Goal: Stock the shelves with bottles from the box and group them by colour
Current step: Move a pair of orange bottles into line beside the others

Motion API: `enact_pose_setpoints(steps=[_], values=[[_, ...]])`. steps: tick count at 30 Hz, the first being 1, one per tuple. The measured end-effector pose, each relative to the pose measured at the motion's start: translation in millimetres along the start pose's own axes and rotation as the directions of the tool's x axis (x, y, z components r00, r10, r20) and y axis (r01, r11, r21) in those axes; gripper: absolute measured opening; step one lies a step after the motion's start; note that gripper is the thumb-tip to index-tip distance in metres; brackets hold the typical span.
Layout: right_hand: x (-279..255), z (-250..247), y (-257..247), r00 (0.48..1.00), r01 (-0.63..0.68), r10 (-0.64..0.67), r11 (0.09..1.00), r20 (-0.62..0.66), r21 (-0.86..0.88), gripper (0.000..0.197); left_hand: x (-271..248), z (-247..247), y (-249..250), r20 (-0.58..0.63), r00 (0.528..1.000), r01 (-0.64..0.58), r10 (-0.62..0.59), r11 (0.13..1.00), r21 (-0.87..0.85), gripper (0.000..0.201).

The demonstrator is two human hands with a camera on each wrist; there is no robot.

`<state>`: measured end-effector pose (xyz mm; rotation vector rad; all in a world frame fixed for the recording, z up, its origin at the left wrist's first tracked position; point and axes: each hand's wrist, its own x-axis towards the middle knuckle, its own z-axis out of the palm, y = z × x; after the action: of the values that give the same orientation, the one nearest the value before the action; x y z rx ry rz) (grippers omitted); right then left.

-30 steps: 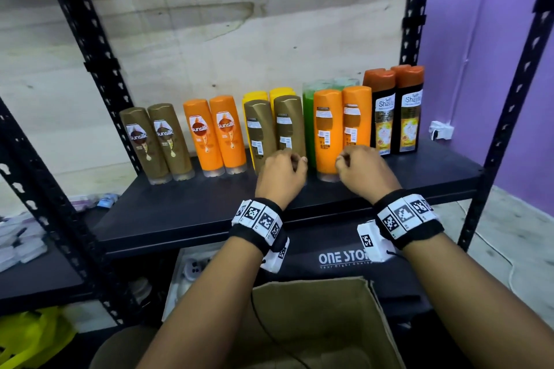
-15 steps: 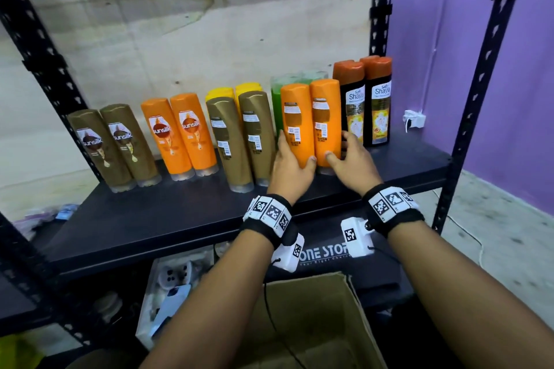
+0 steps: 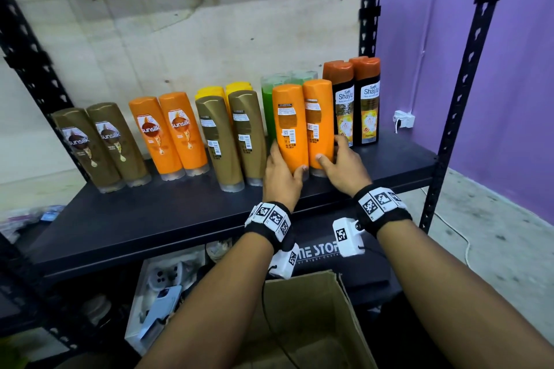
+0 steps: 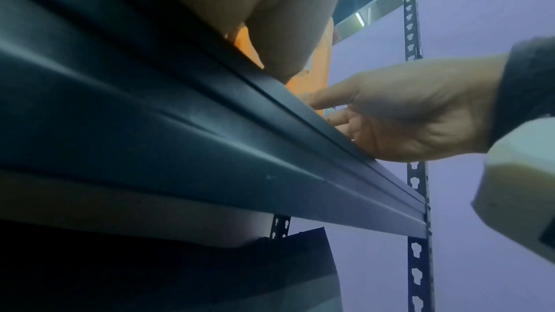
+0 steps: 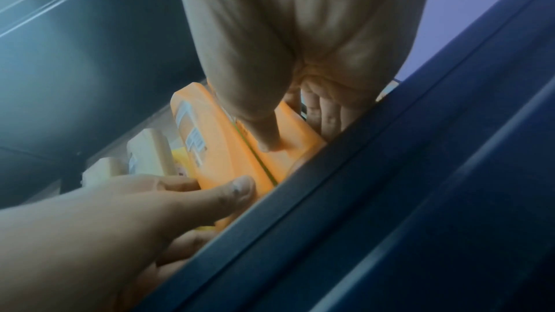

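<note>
Two orange bottles stand side by side, back labels towards me, on the black shelf (image 3: 168, 219). My left hand (image 3: 283, 168) grips the left orange bottle (image 3: 289, 126) low down, thumb on its front and fingers round its left side. My right hand (image 3: 332, 154) grips the right orange bottle (image 3: 319, 120) the same way from the right. In the right wrist view the right thumb (image 5: 267, 137) presses the right bottle (image 5: 288, 151), and the left hand's thumb (image 5: 237, 189) lies on the left bottle (image 5: 222, 151). In the left wrist view, the shelf edge (image 4: 210, 127) hides most of the bottles.
Along the shelf stand two brown Sunsilk bottles (image 3: 99, 144), two orange Sunsilk bottles (image 3: 171, 132) and two gold bottles (image 3: 230, 138) with yellow ones (image 3: 224, 90) behind. Green bottles (image 3: 268, 105) stand behind the held pair, two black Shayla bottles (image 3: 358, 105) to their right. An open cardboard box (image 3: 302, 323) sits below.
Both hands were curled in front of the bottles' bases; they have since reached forward and closed round the two orange bottles. The bottles still stand on the shelf.
</note>
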<state>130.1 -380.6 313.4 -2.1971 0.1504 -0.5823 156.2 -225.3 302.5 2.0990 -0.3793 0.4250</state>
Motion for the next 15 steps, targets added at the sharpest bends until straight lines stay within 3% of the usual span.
enact_pose_setpoints(steps=[7,15], values=[[-22.5,-7.8,10.3,0.991,0.017,-0.011,0.999,-0.135,0.044,0.056,-22.2,-16.2,-3.8,-0.002,0.999,-0.048,0.048,0.999,-0.009,0.088],[-21.3,-7.8,12.7,0.992,0.038,-0.027,0.995,-0.123,0.095,0.057,-22.7,-26.0,-7.6,0.018,0.995,-0.095,0.097,0.99,-0.101,0.085]])
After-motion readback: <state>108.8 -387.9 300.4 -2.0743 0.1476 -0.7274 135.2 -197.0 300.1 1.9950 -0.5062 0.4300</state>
